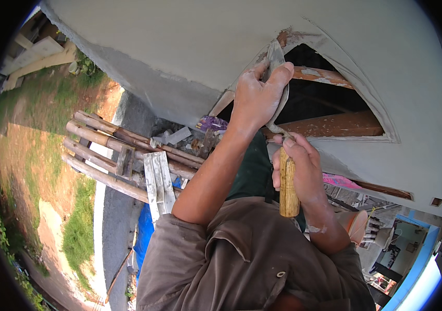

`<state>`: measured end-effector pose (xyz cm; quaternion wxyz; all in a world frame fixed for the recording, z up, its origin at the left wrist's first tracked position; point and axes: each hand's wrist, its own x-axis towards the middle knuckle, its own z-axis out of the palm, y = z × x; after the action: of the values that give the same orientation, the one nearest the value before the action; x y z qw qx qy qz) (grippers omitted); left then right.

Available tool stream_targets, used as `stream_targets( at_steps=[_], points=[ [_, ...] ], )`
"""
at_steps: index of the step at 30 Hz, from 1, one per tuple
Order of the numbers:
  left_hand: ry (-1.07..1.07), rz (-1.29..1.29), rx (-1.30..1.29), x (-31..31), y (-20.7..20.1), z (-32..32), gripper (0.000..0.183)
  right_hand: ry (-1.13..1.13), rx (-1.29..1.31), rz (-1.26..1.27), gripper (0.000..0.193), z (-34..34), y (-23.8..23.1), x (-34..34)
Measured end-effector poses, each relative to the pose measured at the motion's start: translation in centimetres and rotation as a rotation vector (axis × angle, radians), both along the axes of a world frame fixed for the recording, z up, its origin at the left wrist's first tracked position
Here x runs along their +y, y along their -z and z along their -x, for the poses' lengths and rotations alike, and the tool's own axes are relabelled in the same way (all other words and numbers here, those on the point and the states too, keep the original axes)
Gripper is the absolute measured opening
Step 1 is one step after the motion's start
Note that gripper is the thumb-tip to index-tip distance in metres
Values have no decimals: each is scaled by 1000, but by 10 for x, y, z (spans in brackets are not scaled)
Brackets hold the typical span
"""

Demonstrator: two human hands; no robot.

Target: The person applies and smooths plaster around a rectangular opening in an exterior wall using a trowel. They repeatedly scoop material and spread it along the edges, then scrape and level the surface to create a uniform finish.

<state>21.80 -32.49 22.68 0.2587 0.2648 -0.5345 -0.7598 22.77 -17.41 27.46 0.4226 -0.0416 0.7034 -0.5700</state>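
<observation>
A pointing trowel (289, 194) with a yellowish wooden handle and a grey, plaster-smeared blade is held upright between my hands. My right hand (306, 166) closes round the upper handle by the bent metal neck. Higher up, my left hand (256, 101) grips the blade, thumb along its face, and hides part of it. The blade's tip sits at the top corner of a triangular opening (325, 98) in a grey plastered wall (179, 46). Reddish-brown wooden bars (335, 126) cross the opening, with darkness behind them. Whitish dust marks both hands.
Bamboo poles (108, 140) jut out at left, beside a plaster-splashed metal piece (159, 179) and rubble (179, 136). Far below lies grassy ground (78, 233). At lower right are an orange bucket (357, 226) and a blue-framed doorway (420, 249).
</observation>
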Motion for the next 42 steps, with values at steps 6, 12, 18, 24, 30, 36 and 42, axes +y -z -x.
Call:
stream_targets(
  at_steps=[6, 12, 18, 24, 30, 36, 42],
  points=[
    [-43, 74, 64, 15, 19, -1, 60, -48, 73, 103, 29, 0, 28, 21],
    [16, 113, 254, 3, 9, 2, 76, -35, 309, 236, 29, -5, 52, 10],
    [41, 91, 285, -3, -10, 7, 79, -22, 350, 301, 29, 1, 49, 1],
    [40, 139, 268, -9, -11, 13, 77, -9, 327, 286, 31, 5, 45, -5],
    [69, 90, 150, -10, 21, 11, 73, 9, 272, 218, 32, 1, 72, -5],
    [42, 110, 239, -7, 10, 8, 73, -6, 347, 299, 29, -5, 74, -1],
    [24, 159, 261, -16, -2, 13, 74, -7, 393, 320, 32, -1, 61, -14]
  ],
)
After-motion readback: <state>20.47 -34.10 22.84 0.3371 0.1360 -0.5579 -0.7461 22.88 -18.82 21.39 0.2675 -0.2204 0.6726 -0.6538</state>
